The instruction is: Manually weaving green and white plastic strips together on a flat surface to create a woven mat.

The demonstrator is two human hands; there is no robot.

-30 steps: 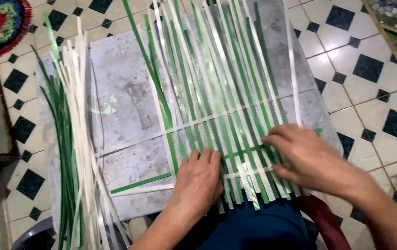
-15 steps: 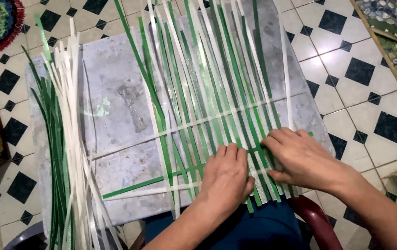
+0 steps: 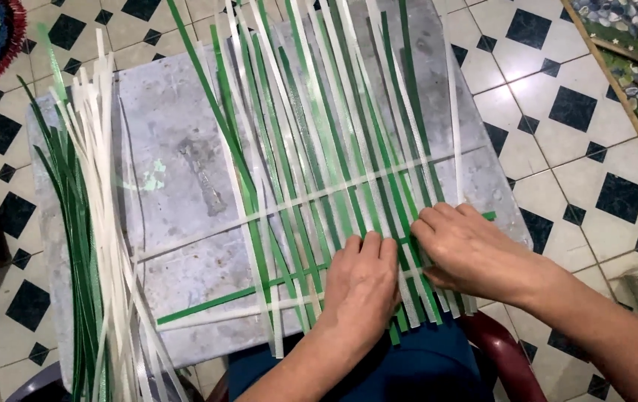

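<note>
The woven mat of green and white strips [image 3: 334,201] lies on a grey board [image 3: 170,186] over the checkered tile floor [image 3: 572,112]; the step in hand looks like packing the horizontal green strip [image 3: 207,304] and white strip [image 3: 215,316] tight at the near edge. The left hand [image 3: 364,286] presses flat, fingers together and gripping nothing, while the right hand [image 3: 475,249] curls its fingertips onto the strips, seemingly pinching or pushing one. The next move likely calls for another strip from the loose bundle [image 3: 92,246] at the left.
</note>
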